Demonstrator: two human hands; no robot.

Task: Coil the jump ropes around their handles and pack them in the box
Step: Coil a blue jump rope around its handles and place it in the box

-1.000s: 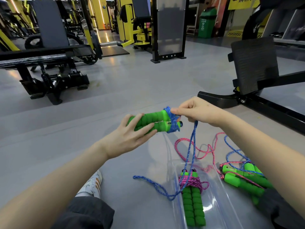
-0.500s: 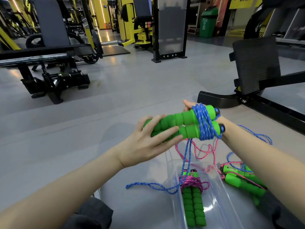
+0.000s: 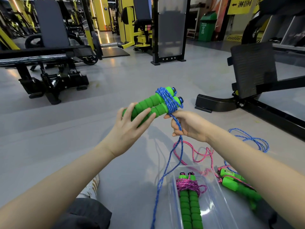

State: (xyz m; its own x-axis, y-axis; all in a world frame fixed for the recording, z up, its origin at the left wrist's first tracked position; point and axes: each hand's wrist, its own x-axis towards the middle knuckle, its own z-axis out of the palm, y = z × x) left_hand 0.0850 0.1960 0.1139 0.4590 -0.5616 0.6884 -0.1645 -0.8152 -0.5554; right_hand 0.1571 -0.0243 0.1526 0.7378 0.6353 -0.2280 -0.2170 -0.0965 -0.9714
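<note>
Both forearms reach forward, raised mid-frame. Left hand point(image 3: 130, 128), fingers splayed and loosely curved, grips handles point(image 3: 148, 106) tilted toward 2 o'clock. Right hand point(image 3: 189, 126), palm up, pinches blue rope point(image 3: 167, 100) below the coil. Box point(image 3: 214, 187) at 5 o'clock.

The paired handles point(image 3: 153, 104) sit mid-scene, held by the left hand point(image 3: 130, 129) at their 8 o'clock end. The right hand point(image 3: 188, 124), at their 5 o'clock, grips the rope point(image 3: 179, 128), which drops toward 6 o'clock. The box point(image 3: 219, 184) lies on the floor point(image 3: 115, 162) at 5 o'clock with a coiled set point(image 3: 189, 195) inside. Loose handles point(image 3: 237, 187) lie beside it at its 3 o'clock. A bench point(image 3: 49, 63) stands behind at 10 o'clock and a footplate machine point(image 3: 252, 70) at 2 o'clock.
</note>
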